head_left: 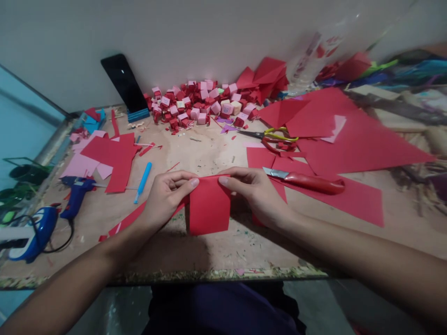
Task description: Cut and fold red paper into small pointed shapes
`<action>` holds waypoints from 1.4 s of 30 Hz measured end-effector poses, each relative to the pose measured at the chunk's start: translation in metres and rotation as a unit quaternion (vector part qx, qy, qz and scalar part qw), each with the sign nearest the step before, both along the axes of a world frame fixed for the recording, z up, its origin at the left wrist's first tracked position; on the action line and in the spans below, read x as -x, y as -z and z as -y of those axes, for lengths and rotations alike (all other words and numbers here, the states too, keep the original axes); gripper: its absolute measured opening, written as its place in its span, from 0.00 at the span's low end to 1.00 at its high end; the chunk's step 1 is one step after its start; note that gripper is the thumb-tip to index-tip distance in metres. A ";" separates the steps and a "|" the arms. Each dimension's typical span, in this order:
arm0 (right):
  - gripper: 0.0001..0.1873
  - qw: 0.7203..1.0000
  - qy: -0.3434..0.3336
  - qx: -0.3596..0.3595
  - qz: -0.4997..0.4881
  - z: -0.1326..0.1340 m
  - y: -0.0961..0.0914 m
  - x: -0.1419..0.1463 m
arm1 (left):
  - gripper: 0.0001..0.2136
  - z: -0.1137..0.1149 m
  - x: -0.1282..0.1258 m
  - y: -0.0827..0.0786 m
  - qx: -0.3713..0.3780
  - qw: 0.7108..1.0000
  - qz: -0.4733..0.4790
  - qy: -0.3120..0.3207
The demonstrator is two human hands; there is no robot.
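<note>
A small red paper piece [209, 207] hangs between my two hands just above the wooden table [195, 251], near its front edge. My left hand [167, 195] pinches the paper's upper left corner with thumb and forefinger. At the upper right corner, my right hand [256, 190] grips it the same way. The paper's top edge looks folded over. A long red paper strip [127, 222] lies under my left wrist.
A red-handled utility knife [307, 182] lies right of my right hand on red paper sheets [349, 139]. Scissors [272, 137] sit behind. A pile of small red and pink paper cubes [199, 104] is at the back, beside a propped phone [124, 83]. A blue glue gun [77, 195] and blue pen [143, 181] lie left.
</note>
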State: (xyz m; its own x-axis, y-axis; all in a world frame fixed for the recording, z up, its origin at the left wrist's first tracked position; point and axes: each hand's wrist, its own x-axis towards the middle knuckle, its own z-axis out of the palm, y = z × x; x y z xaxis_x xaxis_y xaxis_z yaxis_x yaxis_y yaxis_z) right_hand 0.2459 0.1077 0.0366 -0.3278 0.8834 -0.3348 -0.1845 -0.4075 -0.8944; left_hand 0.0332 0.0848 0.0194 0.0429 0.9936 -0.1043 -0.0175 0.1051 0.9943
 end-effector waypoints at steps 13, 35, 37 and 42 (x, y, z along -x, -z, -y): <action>0.13 1.000 0.009 0.015 0.006 0.001 -0.001 -0.001 | 0.10 0.001 0.000 -0.004 -0.036 0.998 -0.057 -0.015; 0.14 0.994 -0.017 -0.063 0.089 0.001 0.004 -0.001 | 0.15 -0.001 0.000 -0.004 -0.083 0.984 -0.150 0.043; 0.14 0.992 -0.020 -0.068 0.101 -0.001 0.005 -0.002 | 0.14 0.000 0.000 -0.003 -0.088 0.981 -0.166 0.042; 0.18 0.993 -0.055 -0.045 0.089 -0.004 0.005 -0.004 | 0.13 0.001 -0.002 -0.006 -0.093 0.979 -0.176 0.048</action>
State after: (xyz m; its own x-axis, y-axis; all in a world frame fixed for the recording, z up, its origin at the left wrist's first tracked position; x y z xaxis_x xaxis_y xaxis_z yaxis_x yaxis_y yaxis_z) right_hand 0.2499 0.1120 0.0314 -0.3672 0.8745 -0.3170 0.0209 -0.3330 -0.9427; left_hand 0.0350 0.0835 0.0252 0.1301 0.9901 0.0531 0.3309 -0.0938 0.9390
